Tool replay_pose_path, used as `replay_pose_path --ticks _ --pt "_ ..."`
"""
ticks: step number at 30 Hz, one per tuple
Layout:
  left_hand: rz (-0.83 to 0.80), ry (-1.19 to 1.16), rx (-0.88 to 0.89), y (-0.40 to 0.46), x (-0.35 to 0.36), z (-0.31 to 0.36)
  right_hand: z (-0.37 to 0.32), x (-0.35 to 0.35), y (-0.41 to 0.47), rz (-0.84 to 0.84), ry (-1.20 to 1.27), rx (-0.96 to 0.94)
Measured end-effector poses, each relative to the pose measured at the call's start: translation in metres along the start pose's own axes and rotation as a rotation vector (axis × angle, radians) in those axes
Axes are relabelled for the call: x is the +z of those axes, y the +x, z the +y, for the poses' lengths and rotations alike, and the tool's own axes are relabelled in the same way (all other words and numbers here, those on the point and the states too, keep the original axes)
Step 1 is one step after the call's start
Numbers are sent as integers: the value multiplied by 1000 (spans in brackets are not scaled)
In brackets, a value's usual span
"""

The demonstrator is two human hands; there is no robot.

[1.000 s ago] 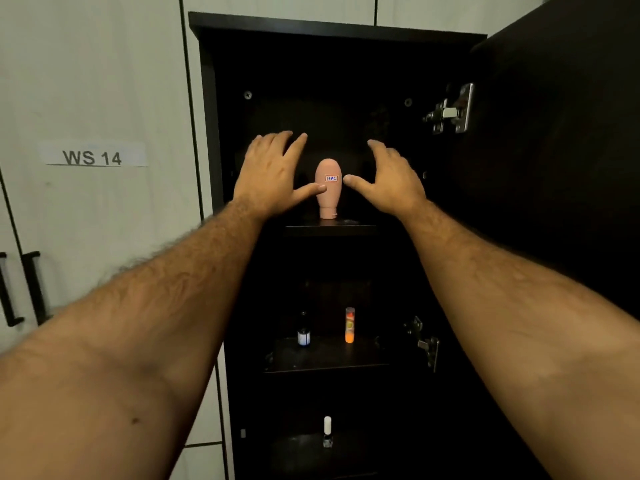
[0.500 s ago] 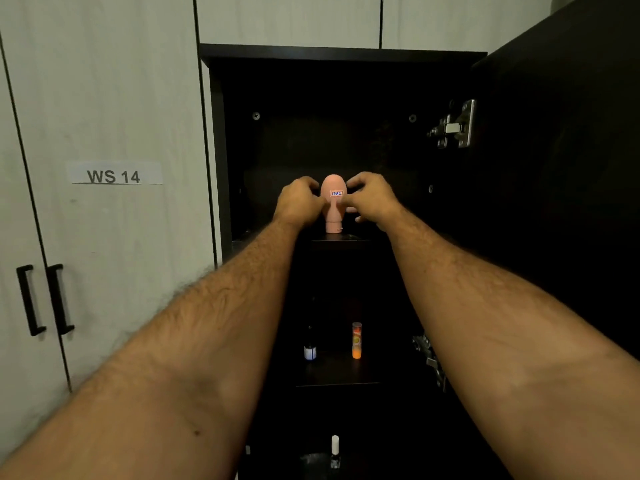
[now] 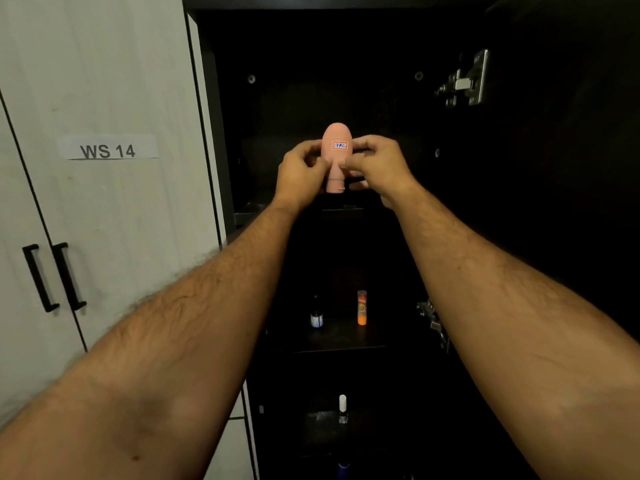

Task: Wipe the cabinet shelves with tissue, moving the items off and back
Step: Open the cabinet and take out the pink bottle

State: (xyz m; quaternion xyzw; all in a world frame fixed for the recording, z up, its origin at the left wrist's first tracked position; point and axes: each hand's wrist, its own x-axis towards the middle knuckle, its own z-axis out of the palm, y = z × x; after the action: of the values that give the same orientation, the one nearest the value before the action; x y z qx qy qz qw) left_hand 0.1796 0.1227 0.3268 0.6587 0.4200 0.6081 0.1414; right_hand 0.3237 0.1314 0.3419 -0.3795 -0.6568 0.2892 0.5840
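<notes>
Two hands, my left hand (image 3: 300, 174) and right hand (image 3: 377, 168), pinch the pink bottle (image 3: 336, 155) from either side, holding it upright just above the front edge of the cabinet's top shelf (image 3: 249, 211).

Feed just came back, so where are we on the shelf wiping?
Early. Done: only the cabinet door is open. In hand: both hands, left hand and right hand, grip the pink bottle just above the top shelf. Left: no tissue in view; the dark bottle, orange tube and white-capped bottle remain shelved.
</notes>
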Motion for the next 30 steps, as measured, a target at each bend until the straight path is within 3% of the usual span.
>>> replay_pose_path --ticks 8,15,22,30 --pt "-35 -90 -13 -42 -46 0 -17 32 -50 2 92 31" --pt "-23 -87 -101 -98 -130 -28 -21 119 -109 -46 136 71" --pt "-17 -34 -275 -169 -220 -80 4 223 -169 -150 97 182" --pt "4 38 -560 -251 -294 -176 77 335 -225 -337 128 411"
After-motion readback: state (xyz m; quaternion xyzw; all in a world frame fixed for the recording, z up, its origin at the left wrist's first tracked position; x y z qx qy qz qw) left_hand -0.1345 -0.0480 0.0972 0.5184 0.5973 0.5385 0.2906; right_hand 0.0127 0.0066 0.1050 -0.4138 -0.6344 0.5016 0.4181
